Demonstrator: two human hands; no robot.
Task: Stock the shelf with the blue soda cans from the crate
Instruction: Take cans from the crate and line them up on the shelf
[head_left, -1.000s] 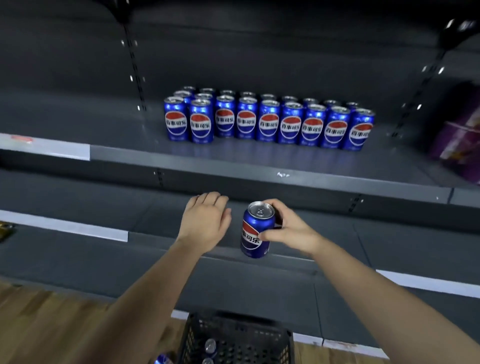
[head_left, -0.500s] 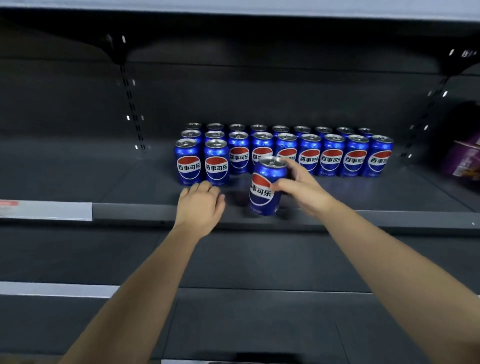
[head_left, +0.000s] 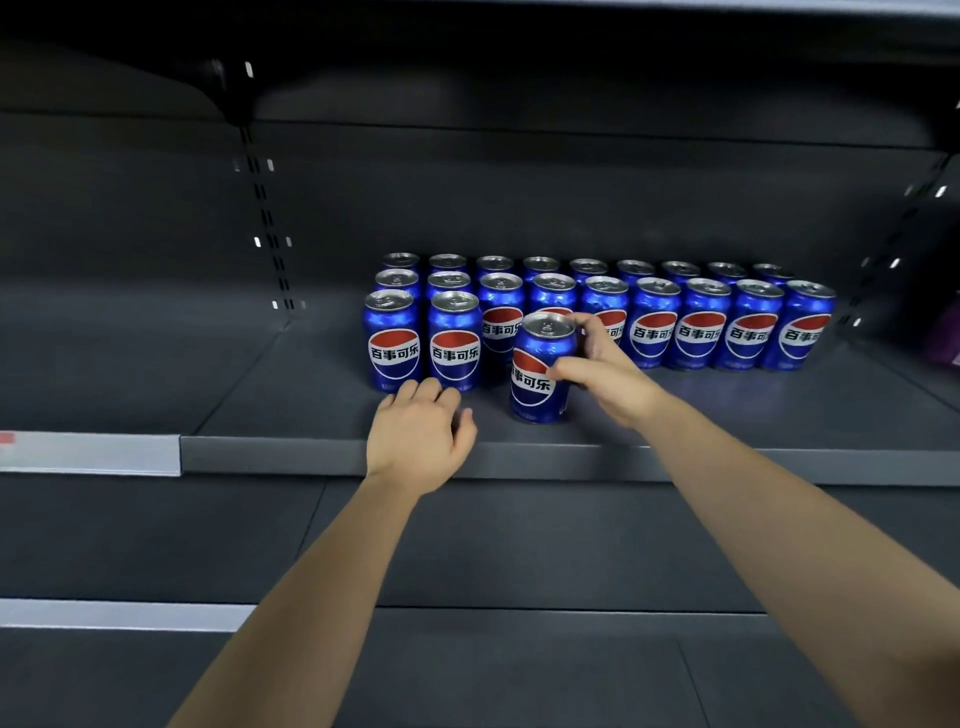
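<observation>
Twenty cans (head_left: 654, 332) on shelf (head_left: 753, 410), one can (head_left: 535, 387) in clamped right fingers (head_left: 569, 371); left fingers (head_left: 415, 392) loose, empty.

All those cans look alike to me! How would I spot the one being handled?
Find the dark grey shelf carrying rows of blue cans. Just ahead of those rows, nearer the shelf's front edge, is a lone can. It alone is gripped by the right hand, with its label turned leftward.

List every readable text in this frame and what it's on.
"百事可乐": logo on the shelved blue cans, clearest on the two at front left.
"事可乐": on the held can in the right hand; first character mostly hidden.
No legible text: shelf-edge strip, red mark only.
Too blurred: purple package.
</observation>
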